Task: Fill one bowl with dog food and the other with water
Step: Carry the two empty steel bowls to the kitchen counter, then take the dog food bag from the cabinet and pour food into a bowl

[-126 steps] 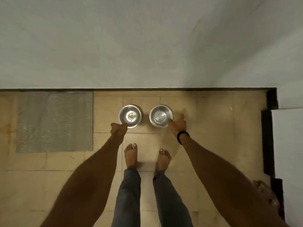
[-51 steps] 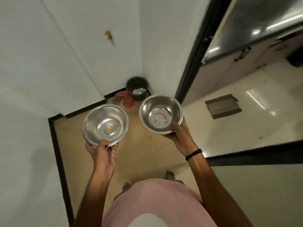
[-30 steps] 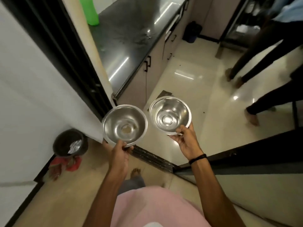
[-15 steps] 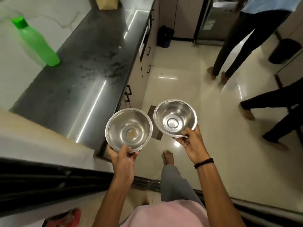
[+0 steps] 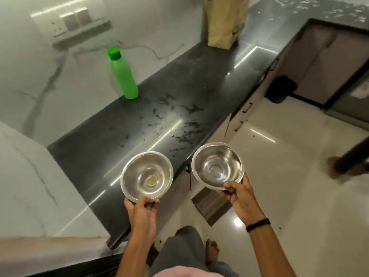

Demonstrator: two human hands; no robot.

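the left hand (image 5: 142, 211) grips the near rim of the left steel bowl (image 5: 139, 170), its fingers curled round the edge. the bowl is held in the air over the front edge of the dark countertop (image 5: 159, 108), tipped a little toward the camera. it holds nothing but a small yellowish smear at the middle of its base. the right hand (image 5: 242, 200) pinches the near rim of the right steel bowl (image 5: 217, 166), thumb over the edge and fingers beneath. this bowl hangs just past the counter's edge, above the pale glossy floor (image 5: 279, 176), and its inside is bare and shiny. the two bowls are side by side at about the same height, close but not touching. a black wristband (image 5: 257, 224) circles the right wrist.

on the countertop a green plastic bottle (image 5: 122, 76) with a green cap stands upright against the veined wall, well apart from the bowls. farther along, at the counter's corner, stands a brown paper bag (image 5: 224, 21), its top cut off by the frame. a switch plate (image 5: 69, 23) sits on the wall above the bottle. below the right bowl a ribbed dark floor mat (image 5: 211, 202) lies by the cabinets, and a dark bin (image 5: 282, 88) stands at the far end of the floor.
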